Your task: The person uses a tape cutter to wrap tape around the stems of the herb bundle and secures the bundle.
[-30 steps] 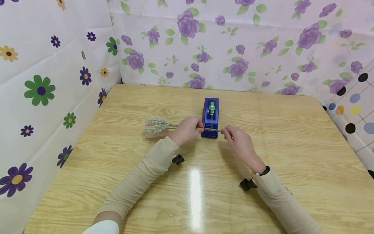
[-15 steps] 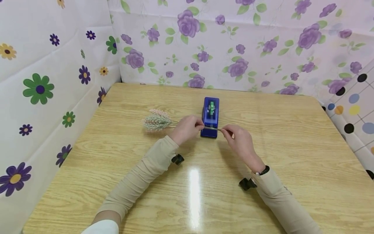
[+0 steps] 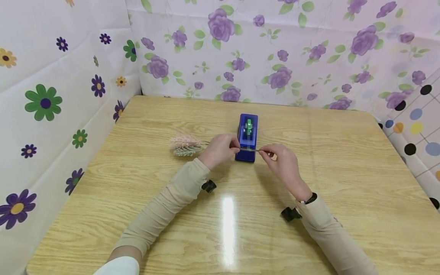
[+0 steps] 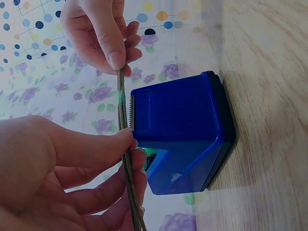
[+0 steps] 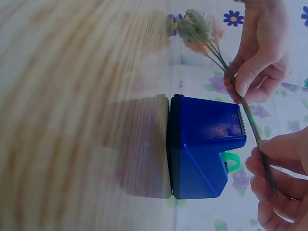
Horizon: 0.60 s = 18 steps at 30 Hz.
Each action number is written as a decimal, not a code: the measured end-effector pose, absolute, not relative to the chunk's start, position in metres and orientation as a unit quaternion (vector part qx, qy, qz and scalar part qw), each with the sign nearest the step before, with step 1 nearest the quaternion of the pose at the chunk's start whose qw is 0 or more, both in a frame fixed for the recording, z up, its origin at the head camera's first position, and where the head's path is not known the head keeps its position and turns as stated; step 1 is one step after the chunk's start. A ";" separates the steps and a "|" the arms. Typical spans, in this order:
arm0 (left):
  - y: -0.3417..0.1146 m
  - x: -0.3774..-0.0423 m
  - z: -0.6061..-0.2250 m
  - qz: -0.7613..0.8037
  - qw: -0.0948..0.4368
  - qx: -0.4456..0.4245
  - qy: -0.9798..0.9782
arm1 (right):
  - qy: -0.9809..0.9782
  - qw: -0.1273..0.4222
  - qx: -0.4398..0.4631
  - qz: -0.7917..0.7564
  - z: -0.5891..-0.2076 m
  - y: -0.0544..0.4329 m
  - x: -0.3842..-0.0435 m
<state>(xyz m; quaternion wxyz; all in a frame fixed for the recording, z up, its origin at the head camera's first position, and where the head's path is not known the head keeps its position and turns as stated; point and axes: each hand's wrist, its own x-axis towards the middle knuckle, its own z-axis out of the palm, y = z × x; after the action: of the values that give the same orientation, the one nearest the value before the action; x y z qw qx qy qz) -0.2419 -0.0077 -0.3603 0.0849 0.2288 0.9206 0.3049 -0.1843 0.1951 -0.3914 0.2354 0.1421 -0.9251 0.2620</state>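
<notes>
A bunch of flower stems point(image 4: 127, 168) with fluffy pink and pale green heads point(image 3: 186, 145) is held level above a blue tape dispenser point(image 3: 246, 137). My left hand point(image 3: 220, 149) pinches the stems between thumb and fingers, on the side nearer the heads. Close to the stem ends, my right hand point(image 3: 282, 162) pinches them too. Between the hands, a greenish band of tape point(image 4: 121, 98) lies around the stems in the left wrist view. The dispenser's toothed cutter point(image 4: 131, 113) is right beside the stems. A green tape roll point(image 5: 232, 162) sits in the dispenser.
The dispenser stands on a wooden table point(image 3: 165, 214). Flower-patterned cloth point(image 3: 254, 49) hangs behind the table and along its left side, with dotted cloth point(image 3: 417, 126) at the right. Black wrist cameras point(image 3: 291, 214) hang below both wrists.
The bunch has rolled about its stems: the pink heads, lowest a second ago, now lie above the green ones. The right fingers have shifted slightly on the stem ends; both hands stay over the dispenser.
</notes>
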 end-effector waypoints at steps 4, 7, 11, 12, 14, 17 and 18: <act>-0.007 -0.242 -0.360 0.304 0.080 0.231 0.921 | -0.921 0.246 0.146 0.265 -0.392 0.195 -0.184; -0.007 -0.242 -0.361 0.304 0.076 0.232 0.921 | -0.920 0.247 0.146 0.266 -0.393 0.195 -0.185; -0.006 -0.242 -0.362 0.304 0.075 0.235 0.920 | -0.923 0.238 0.143 0.268 -0.393 0.195 -0.186; -0.006 -0.242 -0.362 0.302 0.073 0.238 0.920 | -0.923 0.234 0.142 0.269 -0.393 0.195 -0.185; -0.006 -0.242 -0.362 0.300 0.067 0.245 0.919 | -0.925 0.225 0.142 0.271 -0.393 0.194 -0.186; -0.007 -0.241 -0.362 0.292 0.057 0.256 0.920 | -0.927 0.209 0.145 0.275 -0.393 0.194 -0.185; -0.007 -0.241 -0.362 0.291 0.056 0.256 0.920 | -0.928 0.205 0.146 0.274 -0.393 0.194 -0.185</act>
<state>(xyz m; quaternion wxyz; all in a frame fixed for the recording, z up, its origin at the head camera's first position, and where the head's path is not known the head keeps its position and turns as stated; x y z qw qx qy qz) -0.2414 -0.0067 -0.3615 0.0563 0.2561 0.9202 0.2908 -0.1853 0.1936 -0.3932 0.2049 0.1462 -0.9281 0.2742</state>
